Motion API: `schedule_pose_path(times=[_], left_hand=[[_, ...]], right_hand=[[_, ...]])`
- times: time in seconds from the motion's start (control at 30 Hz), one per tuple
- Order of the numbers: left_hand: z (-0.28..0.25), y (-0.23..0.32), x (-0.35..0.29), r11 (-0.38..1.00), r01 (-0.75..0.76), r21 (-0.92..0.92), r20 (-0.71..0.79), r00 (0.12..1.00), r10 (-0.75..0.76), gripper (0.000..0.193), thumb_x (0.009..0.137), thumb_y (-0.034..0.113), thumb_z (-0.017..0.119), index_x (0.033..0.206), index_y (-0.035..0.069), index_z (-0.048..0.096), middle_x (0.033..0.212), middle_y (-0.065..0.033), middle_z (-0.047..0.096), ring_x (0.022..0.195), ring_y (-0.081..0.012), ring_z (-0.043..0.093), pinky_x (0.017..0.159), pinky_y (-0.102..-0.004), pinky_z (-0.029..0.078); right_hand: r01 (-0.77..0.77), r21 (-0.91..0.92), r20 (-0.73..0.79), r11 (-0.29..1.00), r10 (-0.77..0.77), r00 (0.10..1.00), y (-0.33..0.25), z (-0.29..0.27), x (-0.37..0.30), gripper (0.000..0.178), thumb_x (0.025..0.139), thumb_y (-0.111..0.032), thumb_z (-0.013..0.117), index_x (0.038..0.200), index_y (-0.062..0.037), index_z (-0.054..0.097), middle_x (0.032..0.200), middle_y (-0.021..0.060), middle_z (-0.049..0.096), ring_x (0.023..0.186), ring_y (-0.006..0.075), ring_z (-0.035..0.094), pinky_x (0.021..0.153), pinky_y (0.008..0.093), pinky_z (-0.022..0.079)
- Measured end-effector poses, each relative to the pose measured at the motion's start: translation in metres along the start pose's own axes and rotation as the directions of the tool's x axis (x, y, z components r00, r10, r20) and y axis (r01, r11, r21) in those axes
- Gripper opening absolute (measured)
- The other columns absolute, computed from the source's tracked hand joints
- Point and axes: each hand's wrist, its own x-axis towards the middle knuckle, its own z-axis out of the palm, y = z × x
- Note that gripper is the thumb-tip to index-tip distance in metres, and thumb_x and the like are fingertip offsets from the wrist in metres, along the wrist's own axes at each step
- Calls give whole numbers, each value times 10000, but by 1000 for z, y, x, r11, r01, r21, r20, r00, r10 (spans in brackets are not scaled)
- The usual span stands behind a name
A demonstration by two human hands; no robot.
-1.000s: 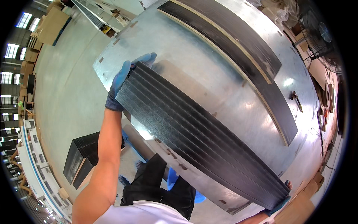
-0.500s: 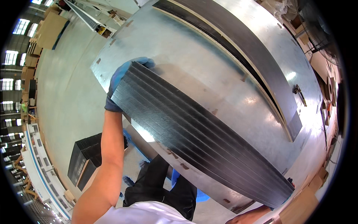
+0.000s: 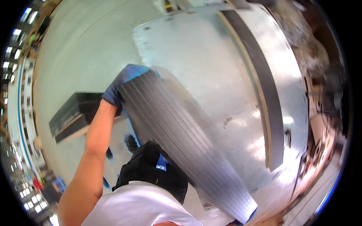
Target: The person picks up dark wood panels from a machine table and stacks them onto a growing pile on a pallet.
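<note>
Holding a long stack of dark boards point(image 3: 181, 132) slantwise before the white shirt point(image 3: 143, 203) and black trousers point(image 3: 151, 169), the person has it along the near side of the metal table point(image 3: 196, 49); whether it touches the top, I cannot tell. The left hand point(image 3: 130, 77), in a blue glove, has its fingers wrapped around the upper end. The right hand point(image 3: 236, 222) is mostly hidden at the lower end, so I cannot tell how its fingers lie. The step in hand looks like bearing the load by both ends; any shift of it seems to call for both hands moving as one, lest the boards slide apart. Farther out, a dark board with a tan edge point(image 3: 267, 86) lies along the table's far side. Beyond the left forearm point(image 3: 96, 139), another dark stack point(image 3: 81, 105) sits low above the pale floor point(image 3: 94, 45).
</note>
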Motion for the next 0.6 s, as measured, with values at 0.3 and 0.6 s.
schedule_pose_path(times=[0.3, 0.6], left_hand=[[-33, -28, -287, 946, 241, 217, -226, 955, -192, 120, 799, 148, 612, 858, 52, 652, 795, -116, 640, 736, -242, 627, 651, -306, 486], [-12, -8, -466, 766, 643, -1, -501, 663, -556, 104, 824, 127, 588, 876, 58, 646, 782, -59, 637, 721, -125, 586, 664, -285, 466]], right_hand=[[124, -165, 465, 978, -34, 885, -124, 115, 28, 255, 890, -138, 471, 1074, -5, 586, 1011, 93, 626, 907, 182, 595, 819, 269, 468], [463, -168, 827, 870, -131, 547, -241, 248, -9, 240, 883, -133, 474, 1049, -13, 599, 983, 83, 630, 884, 178, 595, 798, 269, 469]])
